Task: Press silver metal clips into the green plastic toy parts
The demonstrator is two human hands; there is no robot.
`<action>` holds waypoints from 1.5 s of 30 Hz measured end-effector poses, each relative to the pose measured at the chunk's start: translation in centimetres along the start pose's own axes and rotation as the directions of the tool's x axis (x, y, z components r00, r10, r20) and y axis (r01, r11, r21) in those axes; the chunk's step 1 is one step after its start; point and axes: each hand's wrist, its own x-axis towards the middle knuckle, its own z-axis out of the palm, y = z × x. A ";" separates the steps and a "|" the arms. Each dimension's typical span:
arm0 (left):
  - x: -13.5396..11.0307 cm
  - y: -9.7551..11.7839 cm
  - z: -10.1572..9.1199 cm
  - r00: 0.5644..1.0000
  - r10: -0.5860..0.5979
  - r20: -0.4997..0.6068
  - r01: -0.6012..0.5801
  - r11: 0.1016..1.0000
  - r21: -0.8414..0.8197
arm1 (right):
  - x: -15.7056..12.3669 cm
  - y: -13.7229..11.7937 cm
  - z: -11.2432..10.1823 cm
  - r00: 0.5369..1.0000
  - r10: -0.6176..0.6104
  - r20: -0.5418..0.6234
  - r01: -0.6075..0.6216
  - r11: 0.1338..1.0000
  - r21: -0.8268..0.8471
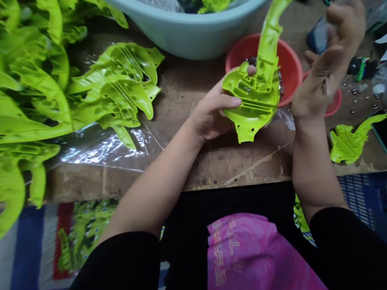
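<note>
While the left hand [211,115] holds an uncovered green shell [256,98], the right hand [327,64] hangs wide (apparently bare); piled shells [39,83] appear unfinished

Scuffed brown table [237,158], striped sheet [27,261] below

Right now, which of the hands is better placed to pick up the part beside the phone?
Probably the right hand: it looks open and is on the same side as the part beside the phone. The left hand is holding another part.
</note>
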 end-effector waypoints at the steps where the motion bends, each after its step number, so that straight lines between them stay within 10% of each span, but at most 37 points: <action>1: 0.1 -0.1 0.0 0.998 0.039 -0.047 -0.037 0.999 0.035 | 0.0 0.0 -0.1 1.000 0.000 -0.009 0.000 1.000 0.002; 9: 1.5 -1.2 -0.9 0.937 0.221 -0.269 -0.177 0.968 0.180 | -0.7 3.1 -0.8 0.976 -0.085 -0.200 0.079 0.996 -0.039; 14: 1.4 -1.2 -0.6 0.922 0.262 -0.285 -0.207 0.955 0.212 | -0.6 2.4 0.1 0.960 -0.272 -0.065 0.261 0.955 -0.140; 45: 0.4 -1.0 0.5 0.922 0.312 -0.229 -0.208 0.898 0.389 | -0.9 4.3 0.7 0.978 -0.025 -0.206 0.056 0.988 0.146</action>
